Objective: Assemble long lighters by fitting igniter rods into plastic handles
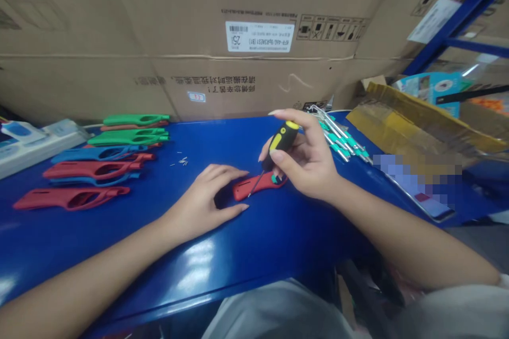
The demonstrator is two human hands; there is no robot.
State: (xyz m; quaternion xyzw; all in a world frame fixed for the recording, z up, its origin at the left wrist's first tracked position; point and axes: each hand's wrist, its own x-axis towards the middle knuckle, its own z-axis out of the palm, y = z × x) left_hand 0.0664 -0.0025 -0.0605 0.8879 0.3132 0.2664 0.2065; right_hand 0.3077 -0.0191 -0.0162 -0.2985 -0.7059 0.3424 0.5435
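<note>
My right hand (pixel 308 156) is closed round the black and yellow handle of a screwdriver (pixel 282 137), whose thin shaft slants down to the left. Its tip is over the left part of a red plastic lighter casing (pixel 253 187); whether it touches cannot be made out. The casing lies on the blue table (pixel 278 243), with a small green part near its right end, partly hidden by my right fingers. My left hand (pixel 212 196) rests on the table just left of the casing, thumb and fingers apart, holding nothing.
Green, blue and red casings (pixel 85 169) lie in a row at the left, beside a white power strip (pixel 63 132). Small metal pins (pixel 183 160) lie behind my left hand. Metal rods with green parts (pixel 338 137), a phone (pixel 417 190) and a taped carton (pixel 397 127) are at the right.
</note>
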